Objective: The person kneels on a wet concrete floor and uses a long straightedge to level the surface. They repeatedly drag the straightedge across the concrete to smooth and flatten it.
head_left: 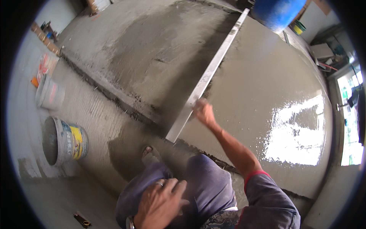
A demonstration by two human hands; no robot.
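Note:
A long pale straightedge [213,68] lies slantwise on the floor, from near my foot to the far side. My right hand [204,111] is closed on its right edge, close to the near end; the fingertips are partly hidden. To the right of the bar spreads smooth, wet grey screed [263,87]. On its left the surface is rougher, with a dark damp patch [148,53]. My left hand [162,202], wearing a ring, hovers over my bent knee with loosely curled fingers apart and nothing in them.
A grey bucket with a yellow label [76,143] and a second bucket [51,93] stand at left. A blue barrel [276,13] stands at the far right. The raised slab edge [114,99] runs past my bare foot [146,150]. Window light reflects off the wet surface.

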